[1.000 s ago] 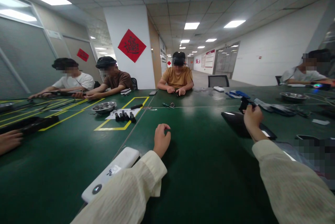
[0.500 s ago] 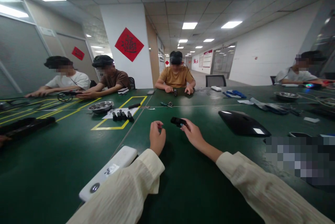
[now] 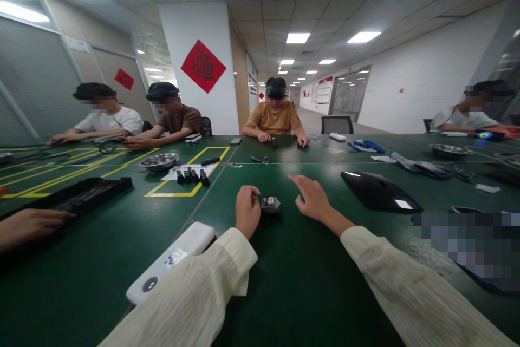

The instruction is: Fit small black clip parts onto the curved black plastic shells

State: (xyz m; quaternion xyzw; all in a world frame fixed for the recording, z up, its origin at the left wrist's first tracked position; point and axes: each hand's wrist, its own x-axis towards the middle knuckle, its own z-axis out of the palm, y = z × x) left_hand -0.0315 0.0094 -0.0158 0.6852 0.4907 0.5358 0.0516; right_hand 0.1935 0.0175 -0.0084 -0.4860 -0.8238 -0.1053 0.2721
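Note:
A small black block-like part (image 3: pixel 270 205) with a pale, shiny top lies on the green table (image 3: pixel 264 293), just right of my left hand (image 3: pixel 247 211). The fingers of that hand are curled in towards the thumb, and whatever may be between them is hidden. To the right of the part, my right hand (image 3: pixel 312 199) is raised a little, its index finger stretched out and nothing in its grasp. Several short black cylinders (image 3: pixel 193 176) stand on white paper inside a yellow taped rectangle, beyond my left hand.
A white oblong device (image 3: pixel 170 263) lies beside my left forearm. At the left, another person's hand (image 3: pixel 34 226) is at a long black tray (image 3: pixel 93 190). A metal bowl (image 3: pixel 160 162) and small pliers-like tools (image 3: pixel 260 160) lie farther off. A glossy black panel (image 3: pixel 379 192) lies right.
My right hand has let go of the black part, which now rests on the table by my left hand, and has moved right. At the left, the long black tray has moved right, with a person's hand at it.

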